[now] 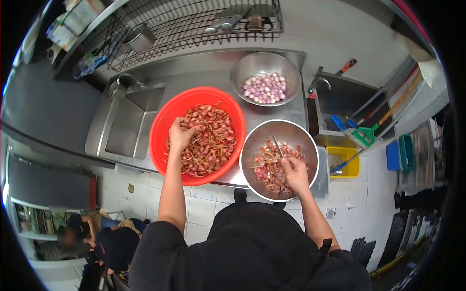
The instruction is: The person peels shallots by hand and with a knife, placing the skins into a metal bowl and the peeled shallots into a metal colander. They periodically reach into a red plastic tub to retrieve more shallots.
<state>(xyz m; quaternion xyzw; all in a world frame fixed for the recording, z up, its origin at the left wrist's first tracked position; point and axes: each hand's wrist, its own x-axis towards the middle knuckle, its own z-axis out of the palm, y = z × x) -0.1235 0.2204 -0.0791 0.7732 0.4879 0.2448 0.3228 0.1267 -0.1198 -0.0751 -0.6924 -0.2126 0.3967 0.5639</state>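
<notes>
My left hand [180,137] is over the red basin [160,114], at the left side of the heaped unpeeled shallots [211,138]. Its thumb and fingers are apart, and I see nothing held between them. My right hand [295,174] is closed around a small knife [277,145], whose blade points up and away from me. That hand is over a metal bowl [248,167] holding shallot skins and scraps [269,167]. Behind it, a perforated metal colander [240,72] contains peeled shallots [265,88].
A steel sink [128,128] lies left of the basin, and another sink [340,102] is at the right. A wire rack [194,34] hangs above the counter. On the floor stands a yellow bin [357,167]. Another person [116,245] is low at the left.
</notes>
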